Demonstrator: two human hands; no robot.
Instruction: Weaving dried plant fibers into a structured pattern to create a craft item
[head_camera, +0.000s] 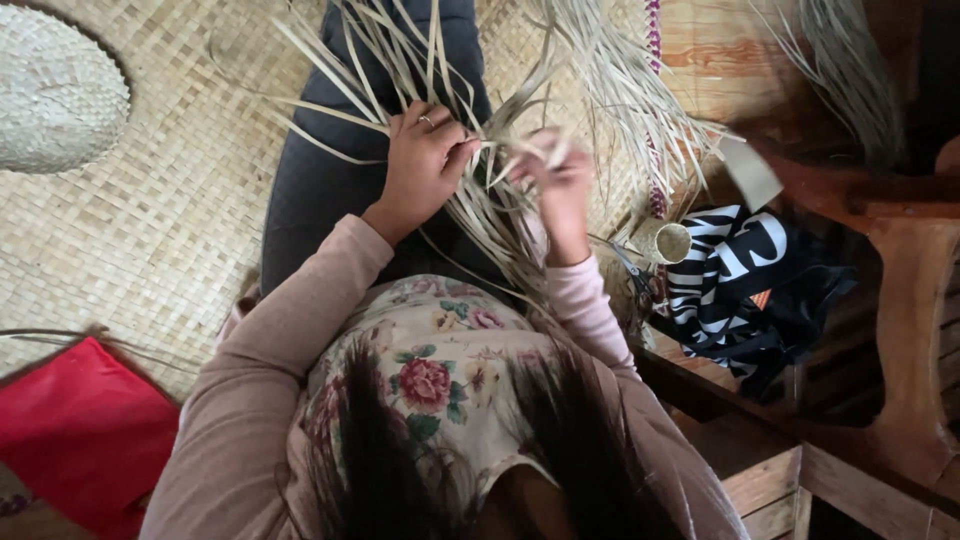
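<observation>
Left hand: closed round a bunch of pale straw strips, a ring on one finger, knuckles up.
Right hand: blurred; it seems to pinch a few strips between fingertips, though I cannot be sure.
Strips: fanned out over the lap, above the woven mat.
Doing it well: keep the bunch taut in the left, lift one strip at a time, cross flat, no twist.
Nearby: black-and-white cloth, red cloth.
</observation>
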